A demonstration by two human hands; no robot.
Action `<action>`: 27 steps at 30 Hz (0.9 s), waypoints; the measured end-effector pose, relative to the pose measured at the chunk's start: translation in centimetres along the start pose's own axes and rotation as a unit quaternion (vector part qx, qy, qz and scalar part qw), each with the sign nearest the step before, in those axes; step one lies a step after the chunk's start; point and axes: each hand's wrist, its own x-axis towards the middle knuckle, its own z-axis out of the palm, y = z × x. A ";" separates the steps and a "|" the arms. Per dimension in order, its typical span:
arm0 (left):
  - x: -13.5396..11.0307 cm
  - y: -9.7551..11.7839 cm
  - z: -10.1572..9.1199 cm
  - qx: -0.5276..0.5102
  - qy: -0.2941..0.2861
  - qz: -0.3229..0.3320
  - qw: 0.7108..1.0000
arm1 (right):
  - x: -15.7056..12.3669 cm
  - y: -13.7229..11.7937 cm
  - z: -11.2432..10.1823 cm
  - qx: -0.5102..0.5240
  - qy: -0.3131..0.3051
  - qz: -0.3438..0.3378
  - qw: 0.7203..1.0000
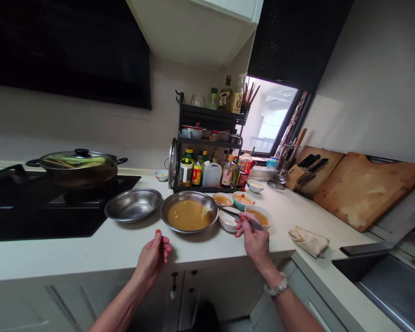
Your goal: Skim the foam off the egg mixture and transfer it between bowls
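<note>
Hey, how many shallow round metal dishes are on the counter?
2. One metal dish, holding yellow-brown liquid, has the ladle head at its right side; the other metal dish is left of it, by the cooktop. Others may hide behind the rack.

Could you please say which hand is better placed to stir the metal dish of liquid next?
Probably the right hand: it holds the ladle, whose scoop is over the metal dish of liquid. The left hand appears empty, near the front of the counter.
</note>
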 end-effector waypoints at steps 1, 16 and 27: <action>0.4 0.7 -0.6 -0.004 0.014 0.010 1.000 | -0.3 0.0 0.3 -0.011 -0.021 -0.026 0.999; 5.0 0.7 1.0 -0.032 0.026 0.089 0.995 | 0.7 -0.4 -9.2 -0.266 0.141 -0.027 0.953; 5.0 0.1 0.1 -0.019 -0.034 0.043 0.998 | 0.1 0.4 -10.7 -0.242 0.176 0.077 0.951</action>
